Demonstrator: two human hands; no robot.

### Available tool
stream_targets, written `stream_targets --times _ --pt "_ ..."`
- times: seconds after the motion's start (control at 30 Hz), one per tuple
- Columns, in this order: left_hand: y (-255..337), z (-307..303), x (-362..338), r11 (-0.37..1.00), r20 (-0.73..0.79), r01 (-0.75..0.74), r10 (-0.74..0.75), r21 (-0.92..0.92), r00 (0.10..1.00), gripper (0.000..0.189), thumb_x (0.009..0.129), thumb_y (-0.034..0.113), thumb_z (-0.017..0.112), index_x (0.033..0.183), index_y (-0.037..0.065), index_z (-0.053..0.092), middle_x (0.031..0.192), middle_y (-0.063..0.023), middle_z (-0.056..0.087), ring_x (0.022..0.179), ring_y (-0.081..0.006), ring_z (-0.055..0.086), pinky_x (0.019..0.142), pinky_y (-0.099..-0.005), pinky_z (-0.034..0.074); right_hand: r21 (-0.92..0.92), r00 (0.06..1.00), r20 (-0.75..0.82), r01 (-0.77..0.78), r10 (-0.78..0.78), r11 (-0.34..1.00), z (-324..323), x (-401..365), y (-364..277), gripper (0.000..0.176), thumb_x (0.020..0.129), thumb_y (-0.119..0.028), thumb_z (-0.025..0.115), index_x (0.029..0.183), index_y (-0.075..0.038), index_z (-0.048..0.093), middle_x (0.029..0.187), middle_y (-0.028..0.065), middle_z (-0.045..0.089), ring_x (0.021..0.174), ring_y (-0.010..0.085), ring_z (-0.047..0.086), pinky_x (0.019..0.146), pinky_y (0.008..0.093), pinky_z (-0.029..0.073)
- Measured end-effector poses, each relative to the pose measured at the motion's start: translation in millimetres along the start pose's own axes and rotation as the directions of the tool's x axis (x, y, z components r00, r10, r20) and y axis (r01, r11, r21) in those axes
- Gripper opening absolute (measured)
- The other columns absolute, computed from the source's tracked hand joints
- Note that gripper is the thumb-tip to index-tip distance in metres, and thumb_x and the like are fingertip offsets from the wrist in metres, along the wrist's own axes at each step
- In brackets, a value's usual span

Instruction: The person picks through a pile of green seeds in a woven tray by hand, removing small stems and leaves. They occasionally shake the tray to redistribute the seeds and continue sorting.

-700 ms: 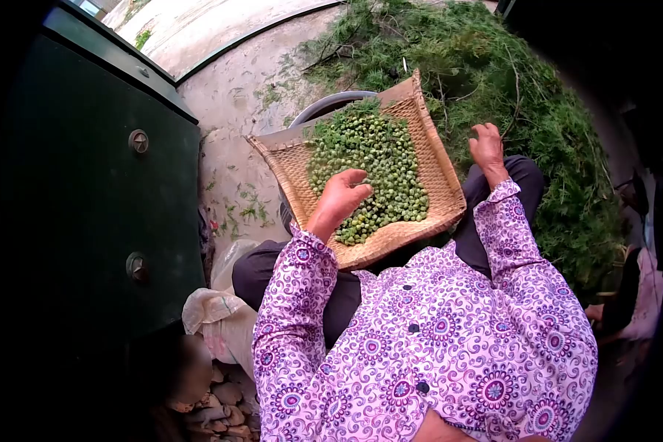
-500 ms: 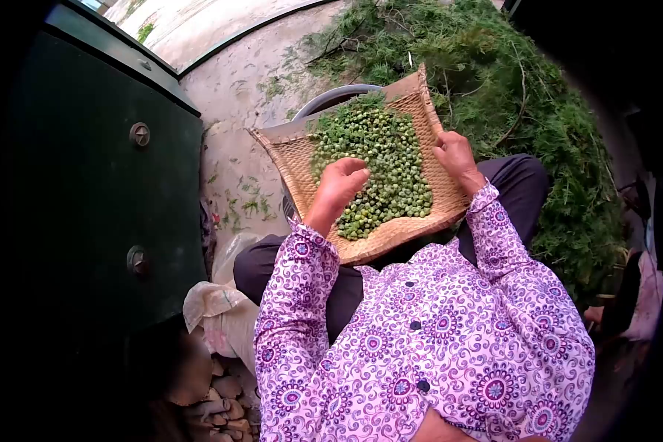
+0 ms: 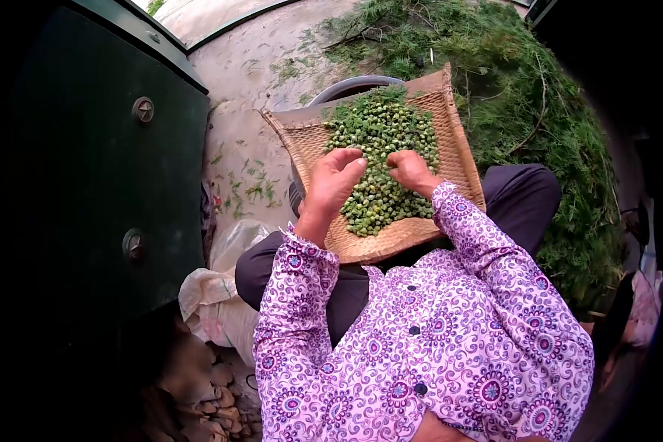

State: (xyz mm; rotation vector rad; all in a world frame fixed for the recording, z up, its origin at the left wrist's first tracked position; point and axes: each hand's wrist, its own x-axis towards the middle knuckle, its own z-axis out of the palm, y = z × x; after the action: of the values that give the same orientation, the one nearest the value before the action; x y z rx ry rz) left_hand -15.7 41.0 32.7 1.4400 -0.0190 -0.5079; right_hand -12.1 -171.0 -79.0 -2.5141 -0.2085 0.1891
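Observation:
A woven tray rests over my lap, tilted, its far side on the rim of a round basin. Small round green fruits are heaped on it, with feathery green sprigs towards the far side. Over the left part of the heap is my left hand, thumb and fingers closed together; whatever they hold is too small to name. My right hand is over the heap's right part, fingers curled in a pinch, and its contents are hidden.
Cut green branches cover the ground ahead and to the right. A dark green metal door stands at the left. Near my left knee lies a pale sack, with broken stones below it.
My right hand has let go of the tray's right edge and moved left over the fruits. My left hand remains above the heap. The view has shifted slightly.

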Motion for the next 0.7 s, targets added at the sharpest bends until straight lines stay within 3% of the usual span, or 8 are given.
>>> stream_targets --times 0.17,0.33,0.43,0.53,0.63,0.7 --pt "1 -4 -2 1.000 -0.016 -0.018 0.018 -0.003 1.000 0.028 0.083 0.017 0.060 0.106 0.000 0.056 0.091 -0.0045 0.060 0.081 -0.0103 0.057 0.066 -0.0224 0.046 -0.349 0.993 0.087 -0.049 0.084 0.936 18 8 -8 0.019 0.070 -0.003 0.052 0.084 -0.009 0.064 0.089 0.0162 0.061 0.082 0.0304 0.060 0.074 0.0388 0.048" --pt "2 -6 -4 0.999 -0.024 -0.047 0.047 -0.009 0.999 0.027 0.084 0.017 0.059 0.105 0.000 0.056 0.089 -0.0037 0.060 0.078 -0.0097 0.056 0.065 -0.0218 0.046 -0.285 0.996 0.071 -0.034 0.056 0.958 11 -2 -16 0.015 0.070 -0.004 0.054 0.079 -0.010 0.064 0.086 0.0149 0.058 0.083 0.0307 0.058 0.071 0.0402 0.047" --pt "0 -5 -5 0.999 -0.026 -0.046 0.046 0.006 0.999 0.027 0.083 0.017 0.059 0.104 0.000 0.057 0.089 -0.0037 0.060 0.078 -0.0094 0.056 0.064 -0.0218 0.046 -0.198 0.972 0.108 0.228 -0.210 0.953 6 -17 -42 0.008 0.064 -0.006 0.058 0.071 -0.006 0.057 0.072 0.0136 0.051 0.073 0.0321 0.055 0.065 0.0441 0.044" --pt "1 -3 -5 0.999 -0.031 -0.041 0.042 0.020 0.999 0.027 0.084 0.017 0.058 0.104 -0.001 0.057 0.089 -0.0040 0.061 0.077 -0.0093 0.057 0.064 -0.0220 0.046 -0.095 0.844 0.324 0.479 -0.428 0.872 39 -32 -57 0.005 0.066 -0.010 0.058 0.070 -0.006 0.057 0.074 0.0133 0.052 0.073 0.0317 0.056 0.063 0.0438 0.045" --pt "0 -4 -4 0.999 -0.043 -0.037 0.038 0.029 0.998 0.027 0.084 0.017 0.058 0.104 -0.001 0.057 0.088 -0.0041 0.061 0.077 -0.0094 0.057 0.064 -0.0221 0.046 -0.181 0.836 0.386 0.484 -0.391 0.856 68 -38 -56 0.005 0.067 -0.009 0.055 0.068 -0.006 0.059 0.074 0.0141 0.054 0.072 0.0323 0.058 0.062 0.0438 0.045" --pt "-4 -6 -2 0.999 -0.053 -0.034 0.036 0.033 0.998 0.026 0.083 0.015 0.058 0.104 -0.001 0.057 0.088 -0.0044 0.061 0.076 -0.0096 0.057 0.063 -0.0221 0.046 -0.128 0.857 0.368 0.431 -0.361 0.893 64 -41 -50 0.005 0.065 -0.008 0.056 0.068 -0.006 0.059 0.074 0.0143 0.054 0.072 0.0324 0.058 0.061 0.0440 0.045"
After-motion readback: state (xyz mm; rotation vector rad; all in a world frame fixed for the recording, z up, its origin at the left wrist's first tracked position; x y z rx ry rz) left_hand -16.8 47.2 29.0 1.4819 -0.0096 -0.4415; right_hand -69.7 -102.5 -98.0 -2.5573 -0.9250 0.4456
